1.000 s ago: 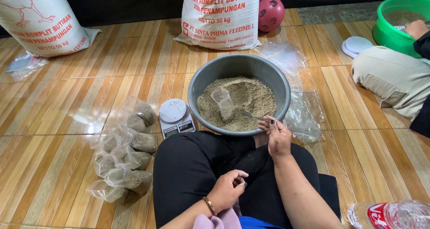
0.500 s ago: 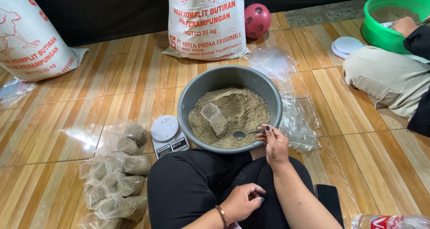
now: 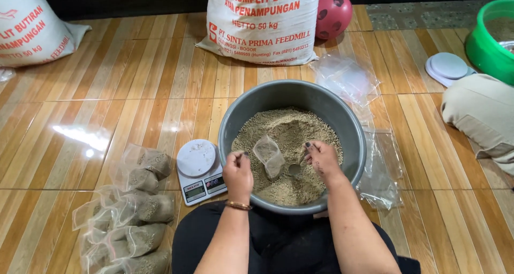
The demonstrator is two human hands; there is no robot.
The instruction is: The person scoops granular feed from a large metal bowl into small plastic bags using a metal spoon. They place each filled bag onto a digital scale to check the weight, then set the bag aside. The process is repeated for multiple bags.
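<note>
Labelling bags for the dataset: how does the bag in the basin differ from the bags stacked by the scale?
The bag in the basin lies alone on the loose feed, mostly empty and slack. The stacked bags lie piled on the floor, each bulging with feed. Both are clear plastic and hold the same grey-brown granules.

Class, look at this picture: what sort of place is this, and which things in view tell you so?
Probably a home floor used for repacking animal feed: large feed sacks stand on wood-look flooring, a grey basin holds granules, and filled small bags lie beside a digital scale.
</note>
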